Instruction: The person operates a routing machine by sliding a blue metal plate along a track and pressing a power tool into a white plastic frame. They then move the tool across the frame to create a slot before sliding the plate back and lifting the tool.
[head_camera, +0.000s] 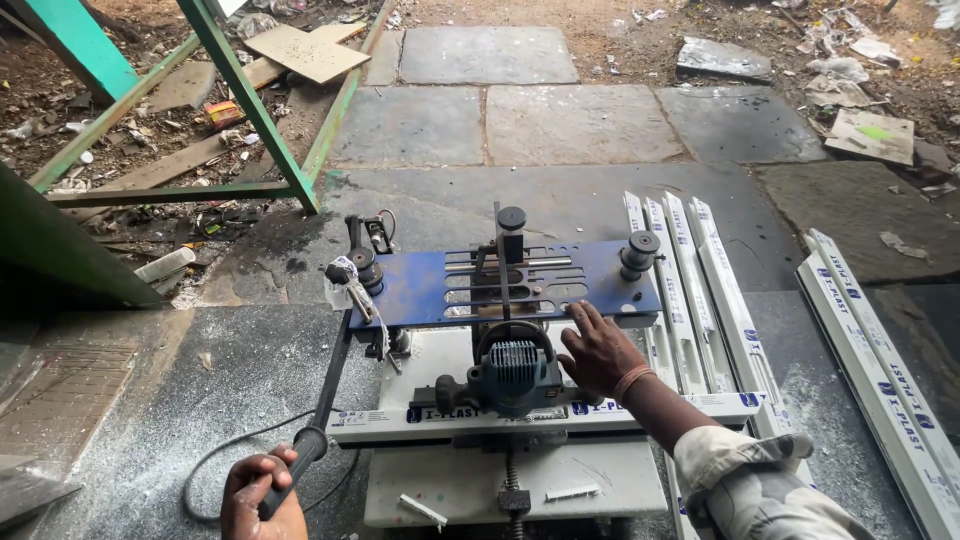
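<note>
- Grey stone floor (560, 130) dusted with white shavings, green metal frame (250, 110) at upper left
- Long white plastic profiles (880, 370) lying on the floor to the right, more (690, 280) beside the machine
- Blue template plate (610, 275) of a copy-router machine, black knobs on top, blue motor (514, 368) just beneath
- White profile (400, 420) clamped across the machine's table
- Right hand (598, 350) laid flat and open on the plate's front edge, beside the motor
- Left hand (262, 498) closed around the black lever handle (318, 425)
</note>
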